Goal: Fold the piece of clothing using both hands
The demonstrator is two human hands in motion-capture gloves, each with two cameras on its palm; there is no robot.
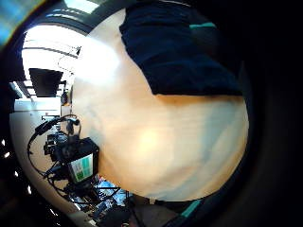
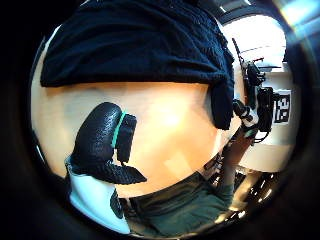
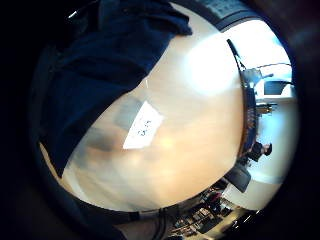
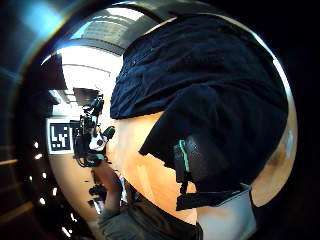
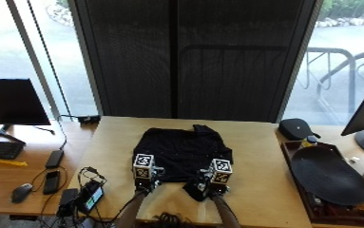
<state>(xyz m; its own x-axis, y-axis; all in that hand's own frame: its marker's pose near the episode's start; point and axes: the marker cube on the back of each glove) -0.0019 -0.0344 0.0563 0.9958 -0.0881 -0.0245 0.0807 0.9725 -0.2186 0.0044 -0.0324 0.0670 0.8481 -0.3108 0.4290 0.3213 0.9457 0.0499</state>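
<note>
A black garment (image 5: 181, 151) lies spread on the light wooden table (image 5: 263, 166), its near edge by both hands. My left hand (image 5: 146, 183) hovers at the near left corner. In the left thumb side palm view its thumb (image 2: 100, 137) is straight over bare wood, apart from the garment's flat edge (image 2: 140, 45). My right hand (image 5: 210, 188) is at the near right corner, where a flap of cloth (image 5: 193, 191) is drawn toward me. Its thumb (image 4: 202, 157) lies against that raised flap (image 4: 165, 132) and seems to pinch it.
A black oval dish (image 5: 327, 175) on a tray and a black case (image 5: 295, 127) are at the right. A small device with cables (image 5: 90, 195) sits at the table's near left edge. A white label (image 3: 142, 125) lies on the wood.
</note>
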